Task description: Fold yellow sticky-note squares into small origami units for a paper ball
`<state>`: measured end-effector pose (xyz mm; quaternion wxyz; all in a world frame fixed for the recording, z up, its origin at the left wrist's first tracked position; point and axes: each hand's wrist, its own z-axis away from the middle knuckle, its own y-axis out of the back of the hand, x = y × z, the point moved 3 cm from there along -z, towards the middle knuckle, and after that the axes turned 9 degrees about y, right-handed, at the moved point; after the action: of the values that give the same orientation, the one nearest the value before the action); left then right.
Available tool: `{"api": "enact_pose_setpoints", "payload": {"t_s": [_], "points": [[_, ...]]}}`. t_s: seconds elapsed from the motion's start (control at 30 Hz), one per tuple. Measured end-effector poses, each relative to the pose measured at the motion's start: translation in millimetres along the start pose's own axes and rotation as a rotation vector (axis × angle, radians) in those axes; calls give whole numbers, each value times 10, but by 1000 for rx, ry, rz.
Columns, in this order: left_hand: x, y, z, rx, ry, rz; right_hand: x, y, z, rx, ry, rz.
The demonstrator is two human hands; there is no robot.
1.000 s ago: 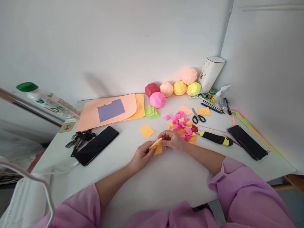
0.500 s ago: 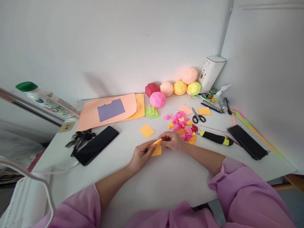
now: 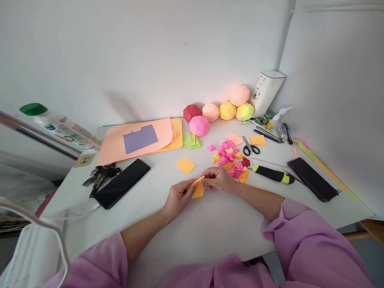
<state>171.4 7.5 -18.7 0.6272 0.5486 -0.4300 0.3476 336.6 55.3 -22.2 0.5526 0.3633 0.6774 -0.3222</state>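
Note:
A small piece of orange paper [image 3: 198, 191], folded along its upper edge, is held between both hands above the table. My left hand [image 3: 179, 195] pinches it from the left, thumb on the near side. At its upper right edge, my right hand [image 3: 218, 179] has thumb and fingers closed on the fold. Just beyond lies a flat orange paper square [image 3: 186, 165]. A heap of folded pink, orange and red paper pieces [image 3: 229, 154] sits behind my right hand. The fingertips partly cover the held paper.
Faceted paper balls [image 3: 199, 126] line the wall. To the right are scissors [image 3: 251, 146], a black-and-yellow cutter [image 3: 271, 174] and a black case [image 3: 313, 180]. Green paper squares [image 3: 192, 140], large peach sheets [image 3: 111, 146], a phone [image 3: 123, 183] and keys [image 3: 100, 176] lie leftward.
Hardly anything differs. Both hands keep their grip on the orange paper, with only a tiny shift of the right fingers and the paper.

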Motion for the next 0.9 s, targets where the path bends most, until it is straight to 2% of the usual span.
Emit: {"api": "enact_pose_setpoints", "payload": {"t_s": [0.9], "points": [[13, 3, 10, -6, 7, -32, 10, 5, 0, 17, 0, 25]]}}
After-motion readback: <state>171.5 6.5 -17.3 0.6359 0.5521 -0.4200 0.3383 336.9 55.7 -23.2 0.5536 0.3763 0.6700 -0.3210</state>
